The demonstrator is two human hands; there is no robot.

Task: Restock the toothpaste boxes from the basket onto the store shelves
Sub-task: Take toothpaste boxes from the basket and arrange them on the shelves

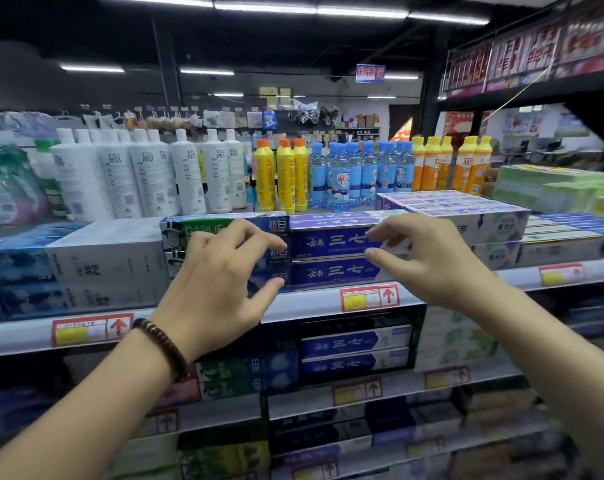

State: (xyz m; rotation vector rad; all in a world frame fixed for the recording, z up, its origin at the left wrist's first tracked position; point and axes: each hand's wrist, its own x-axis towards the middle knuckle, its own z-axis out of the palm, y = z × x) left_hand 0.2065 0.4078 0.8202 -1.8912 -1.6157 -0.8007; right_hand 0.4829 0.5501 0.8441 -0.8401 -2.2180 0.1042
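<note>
Nearest, two bare forearms at the bottom corners, angled inward and up, a dark beaded bracelet (pixel 162 348) on the left wrist. Beyond it, left hand (pixel 220 282), fingers spread and loosely curled, thumb low, grip empty. Opposite, right hand (pixel 432 261), likewise loosely curled, grip holding nothing.

Between the two sets of fingertips, two blue toothpaste boxes (pixel 331 244), stacked one on the other on the shelf (pixel 304 305), just above a red-and-yellow price tag (pixel 369 298). Long axis of each box running left to right along the shelf front, broad printed face outward. Left fingertips by the left end of the stack, in front of the neighbouring green-and-blue Darlie boxes (pixel 203 230); right fingertips by the right end. Touching or just clear: cannot tell. Neither hand plainly nearer, one end each. Probably a squaring-up of the stack from both ends.

No basket in view. One shelf down, more blue boxes (pixel 345 344). Farther back, rows of white bottles (pixel 148 174), yellow bottles (pixel 283 174) and pale blue bottles (pixel 356 174).
</note>
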